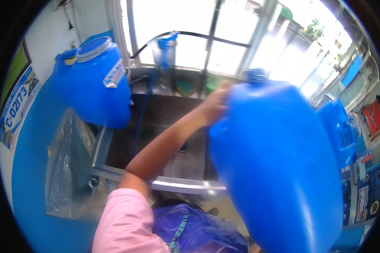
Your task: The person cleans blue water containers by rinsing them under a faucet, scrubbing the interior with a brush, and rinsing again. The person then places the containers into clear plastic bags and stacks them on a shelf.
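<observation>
A large blue plastic water jug point(283, 164) fills the right half of the view, tilted and raised in front of the sink, its ribbed neck at the top. My left arm, in a pink sleeve, reaches across the sink. My left hand point(217, 103) is closed at the upper left of the jug, by its handle; the jug hides some of the fingers. A small patch of skin at the bottom edge, below the jug, may be my right hand point(254, 248); its fingers cannot be seen.
A stainless steel sink point(164, 182) lies ahead. On its left side stands another blue container point(93, 86) with a wide round opening. A sponge point(185, 88) rests at the sink's back, below the window. Clear plastic sheeting point(67, 168) hangs at left. More blue jugs point(333, 122) stand at right.
</observation>
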`<state>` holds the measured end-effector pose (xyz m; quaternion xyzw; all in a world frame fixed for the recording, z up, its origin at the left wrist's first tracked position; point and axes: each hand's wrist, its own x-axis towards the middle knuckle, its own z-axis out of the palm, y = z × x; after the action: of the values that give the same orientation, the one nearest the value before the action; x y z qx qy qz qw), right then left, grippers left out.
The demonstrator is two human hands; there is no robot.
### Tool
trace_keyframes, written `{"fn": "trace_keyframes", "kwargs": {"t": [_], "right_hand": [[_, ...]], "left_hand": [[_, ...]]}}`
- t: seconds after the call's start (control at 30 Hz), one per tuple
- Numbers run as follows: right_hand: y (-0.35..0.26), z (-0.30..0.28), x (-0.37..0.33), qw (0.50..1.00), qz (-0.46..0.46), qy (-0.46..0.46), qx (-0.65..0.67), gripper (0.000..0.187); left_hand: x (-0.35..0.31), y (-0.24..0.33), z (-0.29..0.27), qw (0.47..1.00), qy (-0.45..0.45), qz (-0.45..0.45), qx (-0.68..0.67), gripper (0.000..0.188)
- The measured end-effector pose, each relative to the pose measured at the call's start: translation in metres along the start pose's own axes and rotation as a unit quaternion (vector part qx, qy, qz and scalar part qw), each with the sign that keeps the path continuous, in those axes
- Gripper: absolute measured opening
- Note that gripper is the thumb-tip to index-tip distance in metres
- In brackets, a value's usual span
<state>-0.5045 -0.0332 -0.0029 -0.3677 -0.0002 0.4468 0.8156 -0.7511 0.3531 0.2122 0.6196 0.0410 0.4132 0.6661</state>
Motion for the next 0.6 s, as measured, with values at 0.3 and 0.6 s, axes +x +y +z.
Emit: {"fn": "trace_keyframes", "kwargs": {"t": [0.3, 0.6], "right_hand": [[0.089, 0.179, 0.045, 0.971, -0.001, -0.108, -0.215, 0.068], [0.125, 0.281, 0.146, 0.886, 0.014, -0.199, -0.419, 0.067]], "left_hand": [[-0.225, -0.058, -0.249, 0.874, 0.224, -0.051, -0.428, 0.038], [-0.324, -0.163, -0.288, 0.676, 0.59, -0.222, -0.382, 0.05]]}}
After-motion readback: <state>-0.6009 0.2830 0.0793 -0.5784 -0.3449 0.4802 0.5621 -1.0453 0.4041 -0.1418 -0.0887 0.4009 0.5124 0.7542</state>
